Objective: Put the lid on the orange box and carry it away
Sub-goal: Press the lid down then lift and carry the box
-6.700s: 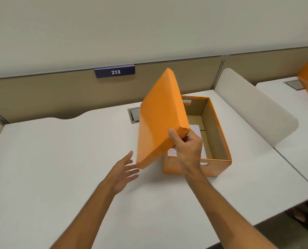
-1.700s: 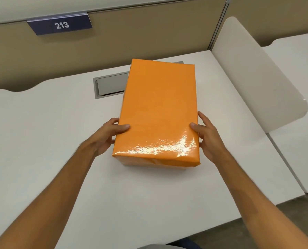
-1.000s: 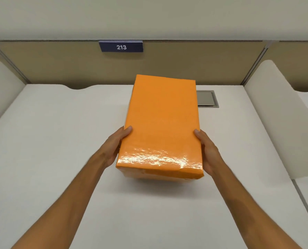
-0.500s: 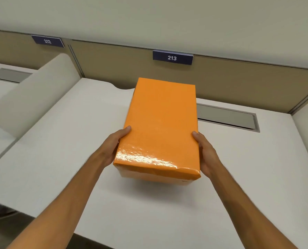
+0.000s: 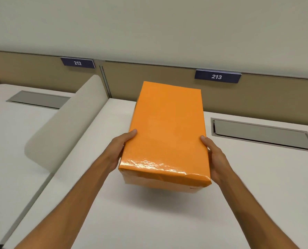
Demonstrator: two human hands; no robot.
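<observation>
Orange box (image 5: 167, 133): lid (image 5: 169, 123) fitted on top; held clear above the white bench (image 5: 149, 221). Left hand (image 5: 120, 150) is clamped on the box's left side, right hand (image 5: 215, 157) on its right side. Sign "213" (image 5: 217, 76) is mounted behind the box, sign "212" (image 5: 77, 63) further left.

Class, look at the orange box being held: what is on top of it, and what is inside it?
An orange lid sits closed on the orange box, gripped between the left hand and right hand. The lid covers the inside completely, so any contents cannot be seen.
</observation>
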